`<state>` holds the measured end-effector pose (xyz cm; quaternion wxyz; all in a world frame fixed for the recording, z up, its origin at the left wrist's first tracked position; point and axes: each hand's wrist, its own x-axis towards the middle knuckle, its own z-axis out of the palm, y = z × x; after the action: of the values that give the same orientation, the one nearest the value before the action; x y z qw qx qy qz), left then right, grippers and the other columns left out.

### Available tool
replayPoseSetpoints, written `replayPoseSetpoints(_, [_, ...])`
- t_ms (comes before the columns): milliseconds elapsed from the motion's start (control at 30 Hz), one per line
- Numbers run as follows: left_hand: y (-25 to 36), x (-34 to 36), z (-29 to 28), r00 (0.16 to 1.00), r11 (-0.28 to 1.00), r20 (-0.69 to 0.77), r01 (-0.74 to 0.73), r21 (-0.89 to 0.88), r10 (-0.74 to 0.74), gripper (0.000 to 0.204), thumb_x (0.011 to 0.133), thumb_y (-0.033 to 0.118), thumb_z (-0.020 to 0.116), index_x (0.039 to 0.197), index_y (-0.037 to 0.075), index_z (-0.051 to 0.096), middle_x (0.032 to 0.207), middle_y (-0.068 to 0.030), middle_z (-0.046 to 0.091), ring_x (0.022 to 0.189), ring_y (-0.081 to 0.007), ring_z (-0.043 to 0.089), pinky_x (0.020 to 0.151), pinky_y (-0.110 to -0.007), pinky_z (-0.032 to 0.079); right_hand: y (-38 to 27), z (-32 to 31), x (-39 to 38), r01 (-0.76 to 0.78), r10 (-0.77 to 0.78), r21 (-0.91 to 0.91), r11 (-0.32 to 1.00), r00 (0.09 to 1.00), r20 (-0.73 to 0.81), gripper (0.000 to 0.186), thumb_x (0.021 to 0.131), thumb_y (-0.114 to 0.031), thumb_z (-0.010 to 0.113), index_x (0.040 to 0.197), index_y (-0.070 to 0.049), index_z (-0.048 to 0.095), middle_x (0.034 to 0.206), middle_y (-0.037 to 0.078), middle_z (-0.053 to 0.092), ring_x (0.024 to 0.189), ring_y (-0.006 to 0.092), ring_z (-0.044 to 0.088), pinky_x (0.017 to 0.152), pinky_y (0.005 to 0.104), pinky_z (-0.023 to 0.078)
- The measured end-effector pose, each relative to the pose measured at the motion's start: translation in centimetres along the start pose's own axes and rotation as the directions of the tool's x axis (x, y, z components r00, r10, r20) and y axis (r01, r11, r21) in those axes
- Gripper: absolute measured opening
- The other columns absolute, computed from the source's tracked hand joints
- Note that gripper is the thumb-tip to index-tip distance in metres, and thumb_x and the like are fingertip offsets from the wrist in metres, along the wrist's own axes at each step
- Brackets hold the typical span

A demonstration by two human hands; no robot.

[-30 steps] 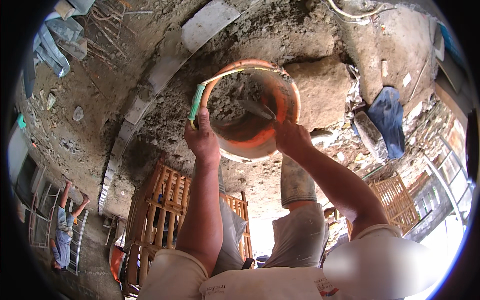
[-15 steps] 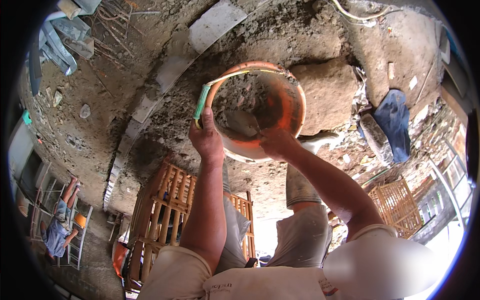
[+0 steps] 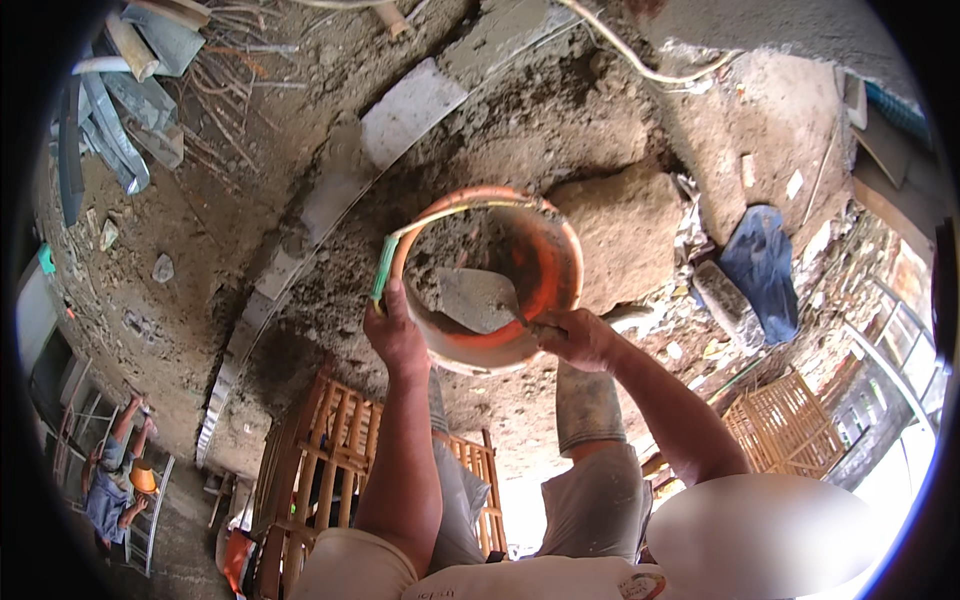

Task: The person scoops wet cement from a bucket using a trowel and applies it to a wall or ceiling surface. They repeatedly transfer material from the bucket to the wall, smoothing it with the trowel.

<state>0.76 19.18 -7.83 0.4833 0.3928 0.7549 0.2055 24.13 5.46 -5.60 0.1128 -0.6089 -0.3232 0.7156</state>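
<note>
Orange bucket (image 3: 574,262) was found in front of the person's knees, mouth tilted toward the viewer; whether its base met the ground could not be confirmed from this angle. Dark, lumpy material (image 3: 462,243) lay inside. The handle, fitted with a green grip (image 3: 385,262), rested along the rim's left and far sides.

The left hand (image 3: 398,338) was on the bucket's left rim, just below the green grip, its fingers closed on the edge with the thumb pointing up along it. The right hand (image 3: 580,340) was at the near right rim, fingers wrapped fully around the handle of a trowel (image 3: 478,300). The trowel's broad grey blade pointed left across the bucket's mouth.

Just beyond the bucket, to the right, was a flat tan slab (image 3: 620,235). Farther right, a grey block (image 3: 728,302) lay beside dark blue cloth (image 3: 764,262). A slatted wooden crate (image 3: 335,450) stood to the near left. Thin rods (image 3: 225,90) and metal sheets (image 3: 122,140) lay at the far left. Another person (image 3: 105,500), near an orange object (image 3: 144,481), was at the left edge.
</note>
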Motion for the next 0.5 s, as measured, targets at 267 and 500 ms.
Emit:
replayPoseSetpoints(267, [-0.1, 0.3, -0.3, 0.998, 0.996, 0.007, 0.067, -0.061, -0.067, 0.052, 0.095, 0.044, 0.063, 0.111, -0.006, 0.063, 0.098, -0.0106, 0.066, 0.09, -0.0184, 0.059, 0.083, -0.033, 0.046, -2.0, -5.6, -3.2, 0.13, -0.113, 0.023, 0.991, 0.924, -0.365, 0.043, 0.086, -0.022, 0.067, 0.117, 0.005, 0.058, 0.081, 0.013, 0.065, 0.07, 0.0209, 0.064, 0.065, 0.0323, 0.051])
replayPoseSetpoints(500, [0.0, 0.7, -0.6, 0.993, 0.995, 0.062, 0.098, -0.028, -0.096, 0.059, 0.091, 0.049, 0.065, 0.115, -0.005, 0.06, 0.106, -0.0123, 0.064, 0.096, -0.0212, 0.061, 0.086, -0.037, 0.049, -0.6, -11.3, 5.6, 0.049, -0.274, -0.311, 0.949, 0.613, -0.741, 0.036, 0.089, -0.02, 0.057, 0.122, -0.004, 0.058, 0.092, 0.021, 0.067, 0.082, 0.0383, 0.068, 0.072, 0.042, 0.055])
